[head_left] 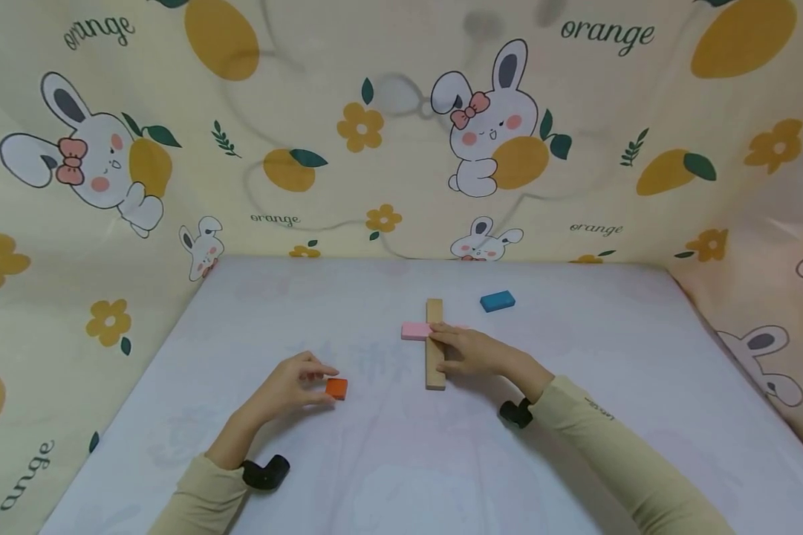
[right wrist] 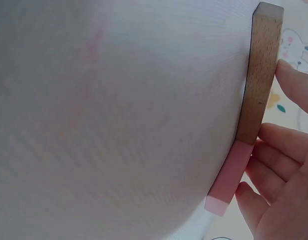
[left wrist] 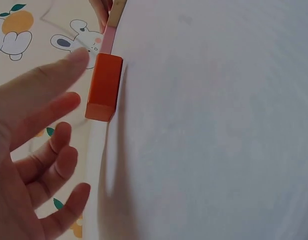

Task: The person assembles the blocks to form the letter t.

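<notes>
Your left hand (head_left: 287,386) has its thumb and forefinger spread around the orange block (head_left: 336,388) on the white cloth (head_left: 388,468); whether they touch it, you cannot tell. Your right hand (head_left: 471,351), fingers extended, touches the wood (head_left: 435,368) of a cross shape, with a pink piece (head_left: 413,331) jutting out to the left. Farther back, right of the cross, lies the blue block (head_left: 498,301). Beyond rises a printed backdrop (head_left: 401,178).
</notes>
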Motion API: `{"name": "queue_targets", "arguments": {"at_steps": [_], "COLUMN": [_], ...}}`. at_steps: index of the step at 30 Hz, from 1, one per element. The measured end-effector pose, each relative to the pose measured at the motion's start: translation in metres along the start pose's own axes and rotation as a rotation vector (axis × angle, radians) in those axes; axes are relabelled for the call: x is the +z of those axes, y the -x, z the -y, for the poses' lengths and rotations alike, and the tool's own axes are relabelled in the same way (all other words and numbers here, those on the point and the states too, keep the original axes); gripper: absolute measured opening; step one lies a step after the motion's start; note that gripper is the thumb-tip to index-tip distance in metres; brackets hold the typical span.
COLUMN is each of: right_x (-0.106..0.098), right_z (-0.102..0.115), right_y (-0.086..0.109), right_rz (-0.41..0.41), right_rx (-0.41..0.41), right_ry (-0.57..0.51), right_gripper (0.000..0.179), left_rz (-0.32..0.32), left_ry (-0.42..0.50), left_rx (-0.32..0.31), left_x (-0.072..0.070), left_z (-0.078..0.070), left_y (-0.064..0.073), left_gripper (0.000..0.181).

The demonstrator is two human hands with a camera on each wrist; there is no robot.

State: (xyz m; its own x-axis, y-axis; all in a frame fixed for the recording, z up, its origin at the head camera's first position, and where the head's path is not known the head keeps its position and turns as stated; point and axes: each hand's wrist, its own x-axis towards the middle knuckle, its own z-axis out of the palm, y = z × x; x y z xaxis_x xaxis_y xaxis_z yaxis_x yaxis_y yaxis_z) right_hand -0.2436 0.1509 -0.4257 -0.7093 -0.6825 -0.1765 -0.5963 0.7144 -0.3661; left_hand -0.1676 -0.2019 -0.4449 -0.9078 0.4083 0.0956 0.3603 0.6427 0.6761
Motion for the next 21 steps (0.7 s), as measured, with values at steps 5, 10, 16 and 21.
{"name": "queue_targets", "arguments": {"at_steps": [5,10,16,21], "right_x": [-0.0005,-0.0005,-0.0004,-0.0002], "right_z": [0.0009,0.0013,0.0018,0.0017], "right_y": [-0.0003,-0.0008,-0.0005,0.0009], "right_rz": [0.003,0.016,0.011,-0.001], "right_rx": [0.006,0.028,0.031,0.020], "right_ry": [-0.011,-0.027,-0.015,-0.011], "right_gripper": [0.066,0.066,0.065,0.064], "left_rz": [0.030,0.049,0.064,0.057], "left_ry": [-0.028,-0.040,-0.051,-0.047], "left_rx": [-0.053,-0.065,-0.093,-0.079], "left_x": [-0.0019,-0.0024,-0.0032,-0.0032], "left_z": [0.0026,0.0037,0.0045,0.0038], "left_y": [0.0004,0.0004,0.0010,0.0012], "left_gripper": [0.040,0.041,0.037,0.033]}}
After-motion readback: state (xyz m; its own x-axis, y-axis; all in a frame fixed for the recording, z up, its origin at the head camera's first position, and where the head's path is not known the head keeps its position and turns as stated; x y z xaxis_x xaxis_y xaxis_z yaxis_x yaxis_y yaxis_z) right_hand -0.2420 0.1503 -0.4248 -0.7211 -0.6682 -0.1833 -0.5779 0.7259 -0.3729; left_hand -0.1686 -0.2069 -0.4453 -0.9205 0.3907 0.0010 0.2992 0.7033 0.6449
